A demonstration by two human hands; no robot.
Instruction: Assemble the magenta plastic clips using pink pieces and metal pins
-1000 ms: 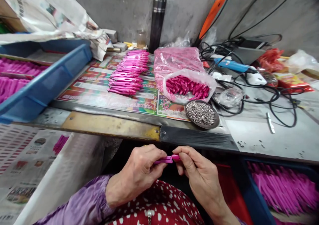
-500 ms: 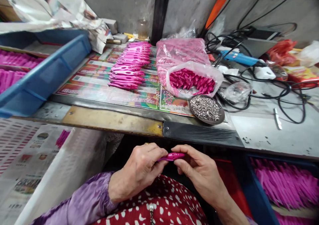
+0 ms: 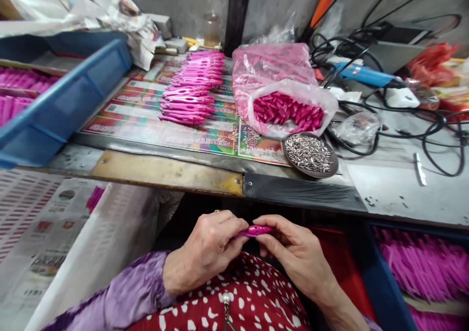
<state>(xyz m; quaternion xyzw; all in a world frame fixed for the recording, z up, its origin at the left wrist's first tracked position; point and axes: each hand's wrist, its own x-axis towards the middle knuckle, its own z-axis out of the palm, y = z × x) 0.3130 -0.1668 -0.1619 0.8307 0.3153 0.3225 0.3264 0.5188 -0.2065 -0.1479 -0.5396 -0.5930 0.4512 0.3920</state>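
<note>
In front of my lap both hands hold a slim, shiny pink plastic piece with a pointed end and small dark holes. My left hand pinches its left end between thumb and fingers, hiding that part. The thumb and index finger of my right hand close on its right end. Beyond the hands, a row of long pink plastic pieces lies on the table. A clear bag lies with its mouth apart, showing smaller, darker pink pieces. Beside it, a dark round dish holds many small silvery metal parts.
Blue trays of pink pieces stand at the left and low right. The table's front edge runs just beyond my hands. Black cables and a blue tool lie at the right. A white lined basket is lower left.
The camera view has shifted slightly, moving the dish and bag a little right and up in the picture. Both hands keep the same pinch on the pink plastic piece.
</note>
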